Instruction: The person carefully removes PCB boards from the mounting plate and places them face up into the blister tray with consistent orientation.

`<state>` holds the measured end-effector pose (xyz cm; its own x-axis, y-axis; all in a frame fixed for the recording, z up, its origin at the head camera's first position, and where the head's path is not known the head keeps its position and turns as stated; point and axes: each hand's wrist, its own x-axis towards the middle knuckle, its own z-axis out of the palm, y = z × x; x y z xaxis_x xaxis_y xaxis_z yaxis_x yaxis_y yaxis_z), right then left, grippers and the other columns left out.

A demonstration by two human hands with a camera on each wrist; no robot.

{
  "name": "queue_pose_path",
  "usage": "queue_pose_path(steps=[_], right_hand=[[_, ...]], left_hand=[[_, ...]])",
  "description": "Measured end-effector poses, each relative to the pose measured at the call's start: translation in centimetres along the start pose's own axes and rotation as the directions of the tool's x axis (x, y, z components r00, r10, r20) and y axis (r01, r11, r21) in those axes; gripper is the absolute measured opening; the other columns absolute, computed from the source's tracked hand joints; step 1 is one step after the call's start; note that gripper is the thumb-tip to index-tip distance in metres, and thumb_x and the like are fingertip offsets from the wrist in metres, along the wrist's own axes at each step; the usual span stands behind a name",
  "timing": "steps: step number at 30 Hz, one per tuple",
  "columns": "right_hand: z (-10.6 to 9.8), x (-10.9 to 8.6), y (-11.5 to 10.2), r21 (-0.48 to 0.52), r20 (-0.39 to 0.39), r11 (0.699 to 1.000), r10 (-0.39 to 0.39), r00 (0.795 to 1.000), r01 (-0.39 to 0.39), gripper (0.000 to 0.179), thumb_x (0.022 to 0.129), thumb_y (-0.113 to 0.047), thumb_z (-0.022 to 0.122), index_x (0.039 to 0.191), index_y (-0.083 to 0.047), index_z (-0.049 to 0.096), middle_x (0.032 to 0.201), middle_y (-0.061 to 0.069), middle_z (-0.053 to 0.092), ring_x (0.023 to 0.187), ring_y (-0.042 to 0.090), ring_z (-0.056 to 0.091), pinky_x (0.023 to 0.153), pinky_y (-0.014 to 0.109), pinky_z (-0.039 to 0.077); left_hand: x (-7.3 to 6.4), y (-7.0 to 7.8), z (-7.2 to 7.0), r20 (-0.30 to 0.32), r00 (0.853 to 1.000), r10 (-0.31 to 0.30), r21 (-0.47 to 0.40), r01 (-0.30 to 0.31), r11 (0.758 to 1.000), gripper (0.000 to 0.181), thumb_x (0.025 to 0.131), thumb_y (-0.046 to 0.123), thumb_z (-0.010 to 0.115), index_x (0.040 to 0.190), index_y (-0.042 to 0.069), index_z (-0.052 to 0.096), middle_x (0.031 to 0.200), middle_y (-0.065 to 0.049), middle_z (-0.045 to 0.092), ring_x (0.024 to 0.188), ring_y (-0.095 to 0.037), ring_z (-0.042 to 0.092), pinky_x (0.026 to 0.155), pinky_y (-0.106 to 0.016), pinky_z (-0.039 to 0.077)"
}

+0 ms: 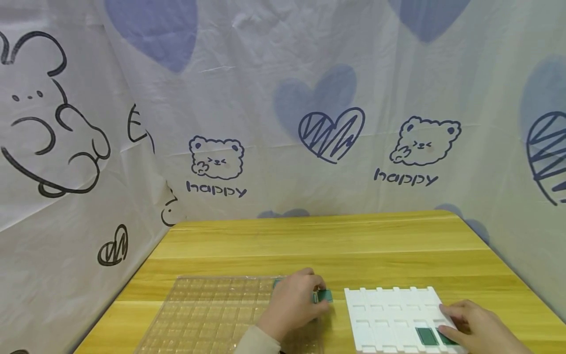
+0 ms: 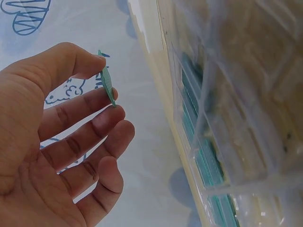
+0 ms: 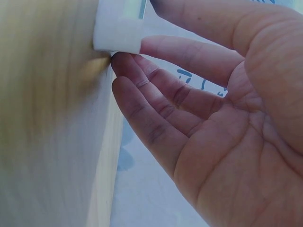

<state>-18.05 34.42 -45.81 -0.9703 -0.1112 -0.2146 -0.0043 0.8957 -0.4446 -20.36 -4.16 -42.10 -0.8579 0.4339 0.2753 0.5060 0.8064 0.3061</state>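
Note:
My left hand (image 1: 295, 301) is over the right side of a clear compartment tray (image 1: 212, 314). Between its thumb and index finger it pinches a thin green square chip (image 2: 107, 81), seen almost edge-on in the left wrist view; the other fingers are loosely bent. More green chips (image 2: 213, 165) sit in the clear tray's compartments. To the right lies a white slotted tray (image 1: 376, 314) with a green chip (image 1: 426, 336) in a front slot. My right hand (image 1: 479, 324) holds this tray's right edge, its thumb above a second chip (image 1: 448, 337) and partly covering it.
Both trays lie on a yellow wood-grain table (image 1: 309, 246), with a narrow strip of tabletop between them. A pale printed cloth (image 1: 274, 182) hangs behind the table and along its sides.

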Motion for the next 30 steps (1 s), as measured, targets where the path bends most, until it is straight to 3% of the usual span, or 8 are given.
queue_pose_path(steps=[9,17,22,30], right_hand=[[-0.2,-0.1,0.4,0.001,0.007,1.000,-0.005,1.000,0.005,0.069,0.096,-0.036,0.080,0.140,0.015,0.061,0.114,0.014,0.069,0.097,0.024,0.068,0.087,0.049,0.062],[-0.3,-0.3,0.2,0.016,0.004,1.000,-0.013,1.000,0.013,0.067,0.096,-0.034,0.080,0.139,0.014,0.062,0.117,0.015,0.069,0.097,0.022,0.067,0.087,0.048,0.062],[-0.2,-0.1,-0.3,0.018,0.025,1.000,0.014,1.000,-0.015,0.067,0.095,-0.032,0.080,0.140,0.014,0.061,0.118,0.016,0.069,0.098,0.023,0.066,0.090,0.050,0.062],[0.0,0.1,0.1,0.020,0.016,1.000,-0.007,1.000,0.007,0.066,0.096,-0.031,0.080,0.138,0.016,0.061,0.115,0.014,0.069,0.099,0.026,0.068,0.090,0.050,0.062]], left_hand=[[0.0,-0.7,-0.5,0.036,0.999,0.000,-0.013,0.001,1.000,0.012,0.090,0.029,0.084,0.099,0.022,0.080,0.092,0.009,0.069,0.073,0.003,0.054,0.060,-0.018,0.047],[-0.5,-1.8,-0.6,0.019,1.000,-0.019,-0.052,0.020,0.998,0.010,0.087,0.024,0.084,0.095,0.019,0.080,0.091,0.007,0.069,0.073,0.002,0.055,0.061,-0.018,0.047],[-1.1,-2.5,-0.9,0.002,0.999,-0.033,-0.033,0.033,0.999,0.013,0.087,0.025,0.086,0.097,0.018,0.081,0.091,0.006,0.070,0.075,0.001,0.058,0.060,-0.019,0.047],[-1.8,-3.3,-1.3,0.000,0.998,-0.057,0.005,0.057,0.998,0.016,0.085,0.026,0.087,0.098,0.018,0.081,0.089,0.009,0.068,0.074,0.000,0.056,0.062,-0.022,0.046]])
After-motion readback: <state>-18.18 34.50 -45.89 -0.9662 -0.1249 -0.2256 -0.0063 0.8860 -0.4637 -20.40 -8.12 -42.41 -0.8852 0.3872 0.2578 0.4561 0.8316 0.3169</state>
